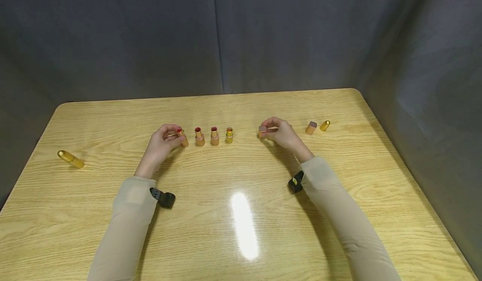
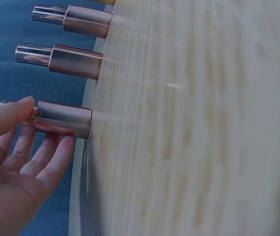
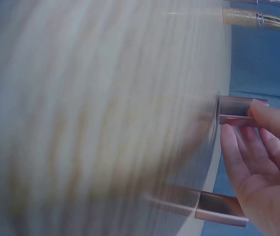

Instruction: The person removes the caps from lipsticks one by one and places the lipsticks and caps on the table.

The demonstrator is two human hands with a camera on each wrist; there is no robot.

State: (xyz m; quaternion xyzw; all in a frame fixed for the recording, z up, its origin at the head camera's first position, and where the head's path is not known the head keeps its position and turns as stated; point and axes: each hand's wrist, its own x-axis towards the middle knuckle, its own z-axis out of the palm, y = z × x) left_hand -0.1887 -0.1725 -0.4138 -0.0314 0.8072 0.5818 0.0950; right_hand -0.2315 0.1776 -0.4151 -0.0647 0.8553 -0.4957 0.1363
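Observation:
My left hand pinches an uncapped rose-gold lipstick by its shiny neck, between thumb and fingers. That lipstick stands upright, its base at the tabletop, at the left end of a short row. To its right are two more rose-gold lipsticks, one nearer and one farther, then a gold lipstick, all uncapped and upright. Right of the row, my right hand holds a rose-gold lipstick cap between thumb and fingers, the cap's lower end right at the table surface.
A second rose-gold cap stands beyond my right hand, with a rounded gold cap beside it. Far left on the wooden table is a rounded gold tube. Dark curtains surround the back and sides.

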